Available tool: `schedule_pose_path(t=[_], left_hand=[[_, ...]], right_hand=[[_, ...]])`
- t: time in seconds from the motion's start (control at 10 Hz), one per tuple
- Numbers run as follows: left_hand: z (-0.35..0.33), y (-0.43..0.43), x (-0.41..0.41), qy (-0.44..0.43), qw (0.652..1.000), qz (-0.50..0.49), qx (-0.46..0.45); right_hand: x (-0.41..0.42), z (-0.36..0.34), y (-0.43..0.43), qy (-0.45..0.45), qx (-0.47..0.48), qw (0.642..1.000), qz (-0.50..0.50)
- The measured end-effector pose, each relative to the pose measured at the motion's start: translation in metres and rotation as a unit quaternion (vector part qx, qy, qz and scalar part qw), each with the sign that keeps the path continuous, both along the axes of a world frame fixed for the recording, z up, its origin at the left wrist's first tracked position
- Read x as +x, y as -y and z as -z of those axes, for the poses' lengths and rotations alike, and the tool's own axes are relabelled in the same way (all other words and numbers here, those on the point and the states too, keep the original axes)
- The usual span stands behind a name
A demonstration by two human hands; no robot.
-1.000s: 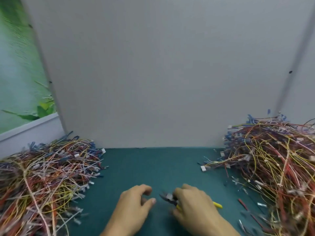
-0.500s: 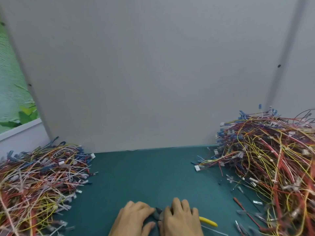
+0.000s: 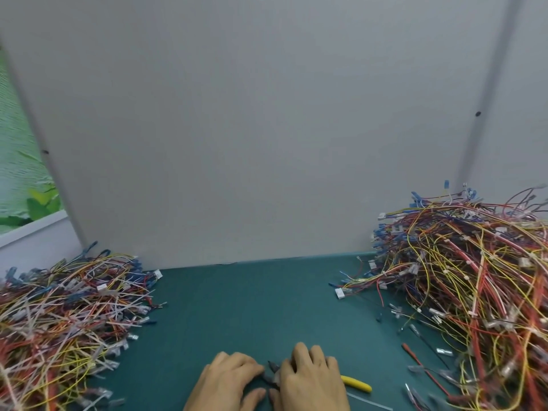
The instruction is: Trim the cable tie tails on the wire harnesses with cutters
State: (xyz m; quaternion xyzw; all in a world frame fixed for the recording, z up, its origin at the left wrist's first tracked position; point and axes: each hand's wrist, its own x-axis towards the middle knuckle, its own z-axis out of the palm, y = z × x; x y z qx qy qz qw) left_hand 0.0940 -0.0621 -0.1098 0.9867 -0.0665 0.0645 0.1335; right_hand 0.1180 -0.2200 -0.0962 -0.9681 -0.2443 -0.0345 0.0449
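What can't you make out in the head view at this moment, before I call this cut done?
- Head view: whatever lies at the nose of the cutters, crowded by the left hand and right hand.
- Head view: whether the left hand pinches anything; its fingertips curl under.
- Head view: both wrists, cut off by the bottom edge.
- Head view: tie tails in the left pile and right pile, too small and blurred to tell if they are trimmed.

A grey panel backs the teal mat; left, seemingly a leafy poster.
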Motion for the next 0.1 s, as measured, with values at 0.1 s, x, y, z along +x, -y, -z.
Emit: schedule_pose_path(t=[0.1], left_hand=[[-0.0029,-0.0026,-0.0009,0.046,0.999,0.007,-0.007]], right_hand=[[0.0046,-0.0244,0.0089,-0.052,0.05,0.997,-0.034]])
